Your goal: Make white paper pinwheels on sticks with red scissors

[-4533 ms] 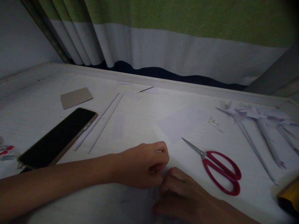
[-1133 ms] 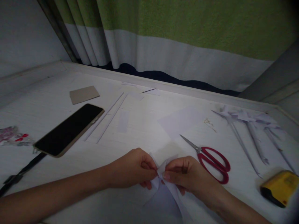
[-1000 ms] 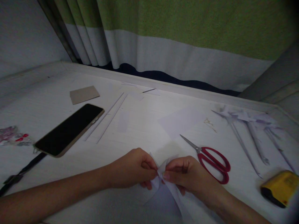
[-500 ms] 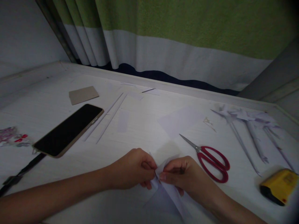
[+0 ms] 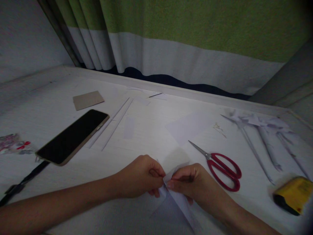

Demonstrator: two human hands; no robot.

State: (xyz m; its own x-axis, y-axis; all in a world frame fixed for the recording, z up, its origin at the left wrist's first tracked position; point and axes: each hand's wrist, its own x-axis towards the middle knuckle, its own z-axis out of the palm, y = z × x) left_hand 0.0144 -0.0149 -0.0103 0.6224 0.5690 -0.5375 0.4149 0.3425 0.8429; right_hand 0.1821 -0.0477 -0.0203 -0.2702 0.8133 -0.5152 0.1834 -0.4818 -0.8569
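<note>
Between my two hands is a thin white sheet of paper [image 5: 173, 209], folded or gathered where the fingers meet, its loose part hanging toward me. My left hand [image 5: 143, 178] pinches its left edge with thumb and forefinger. My right hand [image 5: 189, 182] pinches the paper close beside it, a corner sticking up over the fingers. The fingertips nearly touch, so the exact fold is partly hidden. Just right of my right hand lie red-handled scissors [image 5: 223, 169], blades slightly apart and pointing up and left. A flat square of pale paper [image 5: 188, 127] lies beyond the hands.
On the left are a black-screened phone [image 5: 73, 137], two thin paper rolls [image 5: 117, 124], a beige card [image 5: 88, 100] and a plastic bag of small items [image 5: 16, 143]. At right are rolled stems with crumpled paper [image 5: 266, 125] and a yellow-black tool [image 5: 293, 195]. A curtain [image 5: 195, 49] hangs behind.
Almost nothing differs. Both hands keep their pinch on the paper in nearly the same place, and the whole view has shifted very slightly.
</note>
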